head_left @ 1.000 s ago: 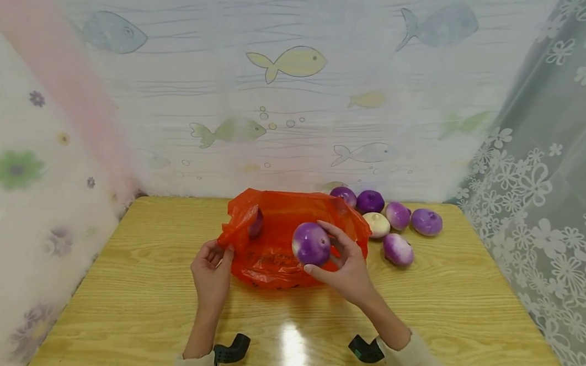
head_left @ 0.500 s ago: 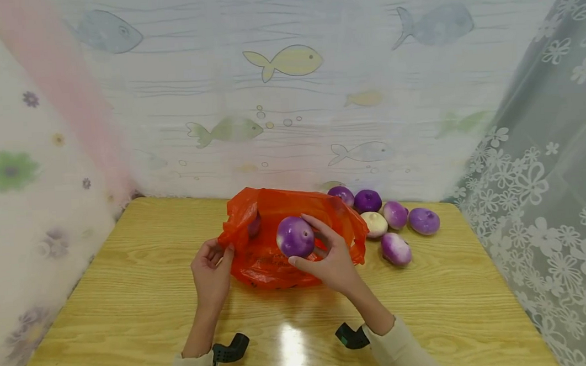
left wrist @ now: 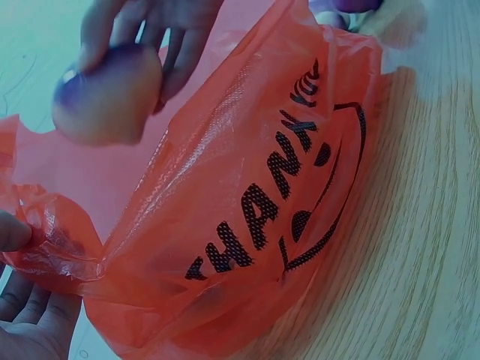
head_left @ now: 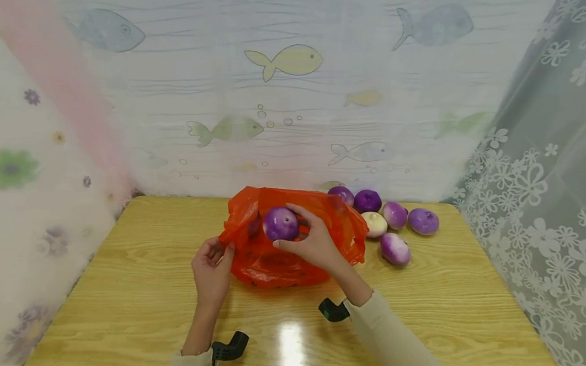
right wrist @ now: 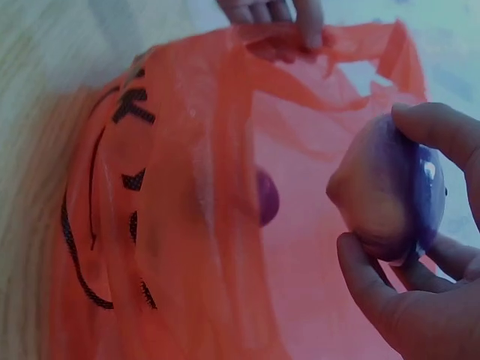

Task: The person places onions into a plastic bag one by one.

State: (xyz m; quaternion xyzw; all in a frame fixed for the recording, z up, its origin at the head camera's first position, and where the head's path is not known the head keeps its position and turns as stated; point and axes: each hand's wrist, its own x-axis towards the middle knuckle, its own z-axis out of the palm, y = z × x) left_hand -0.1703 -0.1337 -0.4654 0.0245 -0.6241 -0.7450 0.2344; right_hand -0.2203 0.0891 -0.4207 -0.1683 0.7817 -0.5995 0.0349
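Observation:
My left hand [head_left: 212, 271] pinches the left handle edge of a red plastic bag [head_left: 273, 272], which lies on the table with its mouth spread. In the left wrist view, black "THANK YOU" lettering and a smile mark run along the bag's side. Held between the thumb and fingers of my right hand [head_left: 318, 249] is a purple-and-white turnip [head_left: 281, 224], over the bag's opening. From the right wrist view, the turnip shows a pale lower half with a pointed tip. Another purple round vegetable [right wrist: 268, 199] sits inside the bag, partly hidden by the plastic.
Right of the bag lie several loose round vegetables, among them a cream one [head_left: 375, 224], a purple-and-white one [head_left: 396, 249] and a purple one [head_left: 424, 221]. The wooden table [head_left: 129, 285] backs onto a fish-patterned curtain [head_left: 169, 101].
My right hand has carried the turnip leftward and farther from me, from the bag's right part to over its middle. The left hand keeps its hold on the bag.

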